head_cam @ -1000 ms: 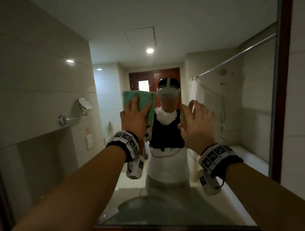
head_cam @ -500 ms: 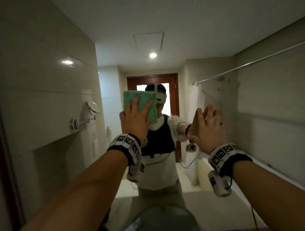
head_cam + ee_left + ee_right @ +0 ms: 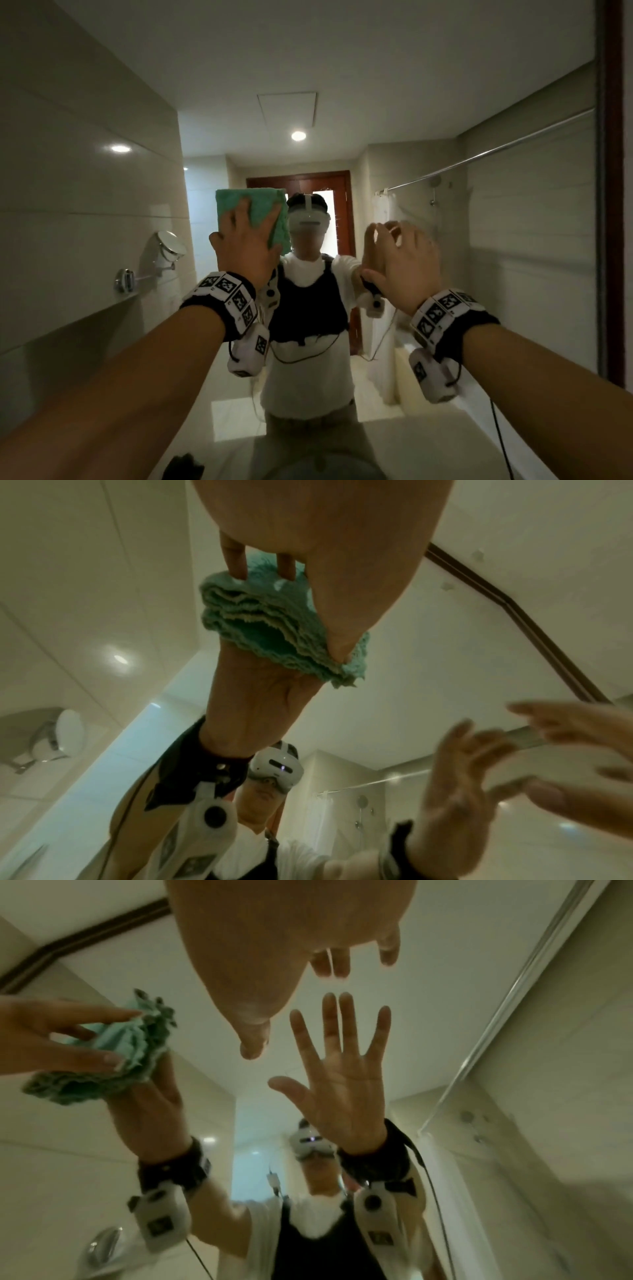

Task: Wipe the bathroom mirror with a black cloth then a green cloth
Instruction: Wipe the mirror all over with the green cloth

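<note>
A folded green cloth (image 3: 263, 209) lies flat against the mirror (image 3: 513, 240) at head height. My left hand (image 3: 245, 246) presses it to the glass with spread, straight fingers. The left wrist view shows the cloth's layered edges (image 3: 274, 626) under my left hand (image 3: 325, 547). To the right my right hand (image 3: 404, 253) is raised before the glass, empty and motion-blurred. In the right wrist view its fingertips (image 3: 330, 964) stop just short of their reflection, with the cloth (image 3: 133, 1042) at the left. A dark crumpled thing (image 3: 185, 467), perhaps the black cloth, lies on the counter.
The mirror's dark wooden frame (image 3: 613, 171) runs down the right edge. A round swivel mirror (image 3: 169, 245) sticks out from the left wall on a chrome arm. A basin rim (image 3: 325, 469) shows at the bottom. The glass reflects a person, a door and a shower rail.
My left hand keeps the green cloth pressed at about the same spot on the glass. My right hand stays raised and empty, now blurred, its fingers a little bent. The view has swung back right.
</note>
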`<state>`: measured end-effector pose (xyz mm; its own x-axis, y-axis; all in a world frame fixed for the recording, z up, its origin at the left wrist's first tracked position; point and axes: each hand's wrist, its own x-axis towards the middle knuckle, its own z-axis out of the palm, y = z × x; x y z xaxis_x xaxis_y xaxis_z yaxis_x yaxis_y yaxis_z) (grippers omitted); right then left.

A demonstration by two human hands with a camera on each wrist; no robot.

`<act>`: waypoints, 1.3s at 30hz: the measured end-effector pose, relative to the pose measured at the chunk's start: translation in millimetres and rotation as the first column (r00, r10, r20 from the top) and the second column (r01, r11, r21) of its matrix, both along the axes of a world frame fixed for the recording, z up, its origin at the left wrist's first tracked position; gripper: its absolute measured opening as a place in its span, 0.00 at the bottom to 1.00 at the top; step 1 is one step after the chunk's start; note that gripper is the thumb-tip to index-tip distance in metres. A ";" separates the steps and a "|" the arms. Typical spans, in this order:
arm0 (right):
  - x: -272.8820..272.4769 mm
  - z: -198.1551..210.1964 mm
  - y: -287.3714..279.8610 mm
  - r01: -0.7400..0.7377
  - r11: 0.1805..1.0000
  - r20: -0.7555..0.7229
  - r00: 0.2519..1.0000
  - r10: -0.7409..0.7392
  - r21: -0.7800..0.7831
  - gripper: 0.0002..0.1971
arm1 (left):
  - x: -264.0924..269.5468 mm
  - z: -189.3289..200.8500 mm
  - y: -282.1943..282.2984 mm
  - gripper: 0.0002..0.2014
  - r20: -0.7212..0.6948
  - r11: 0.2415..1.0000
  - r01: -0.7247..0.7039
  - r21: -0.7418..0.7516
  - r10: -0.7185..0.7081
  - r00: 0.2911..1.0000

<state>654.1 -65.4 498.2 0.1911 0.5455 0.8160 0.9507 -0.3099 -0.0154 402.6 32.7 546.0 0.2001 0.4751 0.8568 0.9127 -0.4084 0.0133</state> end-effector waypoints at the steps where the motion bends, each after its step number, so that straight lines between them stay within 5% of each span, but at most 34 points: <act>1: -0.1 7.9 0.7 -0.013 1.000 -0.027 1.000 0.013 0.005 0.47 | 12.2 1.8 -3.1 0.37 -0.008 1.000 0.003 0.010 -0.003 1.000; 4: 0.9 17.1 7.3 -0.026 0.998 -0.092 0.996 0.020 -0.059 0.54 | 53.9 1.5 -13.9 0.37 -0.012 0.999 0.019 0.027 -0.019 1.000; 14: 26.4 1.8 29.4 -0.094 0.996 -0.086 0.992 0.095 0.005 0.53 | 133.0 2.2 -28.7 0.39 -0.240 0.992 0.086 0.093 -0.061 0.969; 23: 27.0 0.8 26.6 -0.093 0.996 -0.081 0.992 0.093 0.009 0.54 | 55.3 20.9 -8.1 0.38 0.098 1.000 0.020 0.014 -0.021 0.995; 28: 23.1 2.8 23.7 -0.087 0.996 -0.106 0.991 0.085 -0.014 0.54 | 0.3 9.4 6.9 0.39 0.155 0.997 -0.075 -0.035 0.079 0.985; 33: 2.2 8.4 15.4 -0.043 0.997 -0.153 0.988 0.033 -0.063 0.53 | 6.6 -10.2 -3.6 0.40 -0.043 0.998 -0.059 -0.014 0.059 0.997; 39: -57.8 -0.1 22.1 -0.096 0.995 -0.027 0.995 0.095 -0.026 0.47 | 18.3 -31.7 -1.3 0.42 -0.242 1.000 0.009 0.023 -0.003 0.970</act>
